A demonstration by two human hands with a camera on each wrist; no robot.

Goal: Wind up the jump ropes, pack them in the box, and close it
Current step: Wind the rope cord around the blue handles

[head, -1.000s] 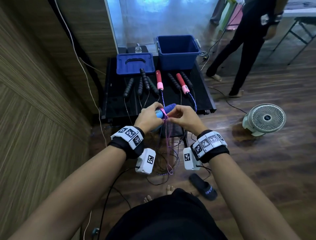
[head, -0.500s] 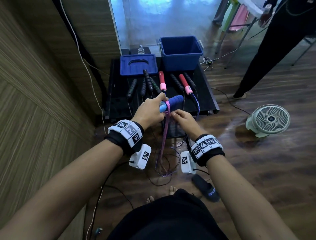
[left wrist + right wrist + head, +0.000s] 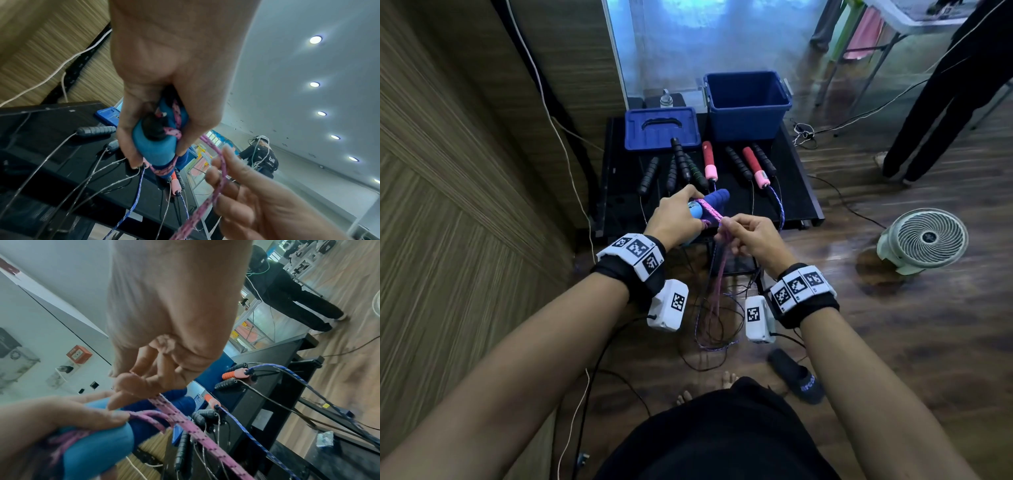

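My left hand (image 3: 678, 216) grips the blue handles (image 3: 714, 202) of a jump rope, held together just above the near edge of the black table (image 3: 801, 202). The pink rope (image 3: 711, 209) crosses over the handles, and its strands hang down toward the floor. My right hand (image 3: 748, 236) pinches that pink rope (image 3: 185, 420) just right of the handles. From the left wrist view, the rope (image 3: 174, 131) loops around the handle ends (image 3: 156, 146). The open blue box (image 3: 747, 102) stands at the table's back, its lid (image 3: 661, 128) lying flat to its left.
Several black-handled ropes (image 3: 681, 164) and two red-and-pink handles (image 3: 709, 161) lie on the table, their cords dangling over the front edge. A white fan (image 3: 924, 240) sits on the floor at right. A black slipper (image 3: 798, 380) lies near my feet. Another person (image 3: 955, 85) stands at the far right.
My right hand has come back up beside the handles, drawing the pink rope over them. The left hand keeps hold of the handles in about the same place.
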